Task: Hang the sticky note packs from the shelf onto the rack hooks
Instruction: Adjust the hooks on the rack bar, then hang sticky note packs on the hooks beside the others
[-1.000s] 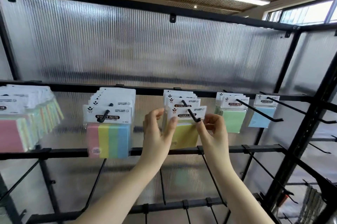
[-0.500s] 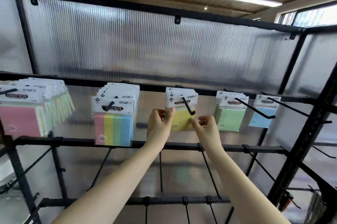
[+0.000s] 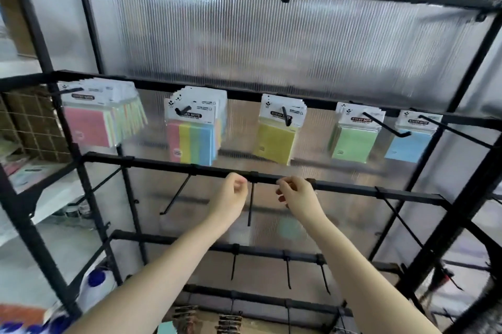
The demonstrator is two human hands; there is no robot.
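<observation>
Both my hands have dropped away from the yellow pack (image 3: 275, 140), which half a second ago they pinched at its card; it now hangs alone on its hook (image 3: 285, 116), and my view has swung left and down.

At the far left a shelf (image 3: 40, 181) carries flat packs, too blurred to tell their colours apart. On the rack's (image 3: 353, 108) top bar, from the left: a thick fan of pink-fronted packs (image 3: 87, 123), the hook through them mostly hidden; a stack of striped packs (image 3: 191, 140); the yellow pack; green packs (image 3: 353, 140) far back on a long hook; and a blue pack (image 3: 407, 144), its label smeared and unreadable.

My left hand (image 3: 231, 195) hangs just under the middle bar (image 3: 271, 178), fingers curled loosely inward, thumb near the forefinger, nothing between them. It overlaps the bar, but I cannot tell whether it touches it. An empty hook (image 3: 250, 203) points down between my two hands. My right hand (image 3: 298, 195) sits at the same height, fingers likewise loosely bent and holding nothing, knuckles up against the bar.

Lower bars carry more bare hooks. Below them, small dark things at the bottom edge are cut off and too blurred to name.
</observation>
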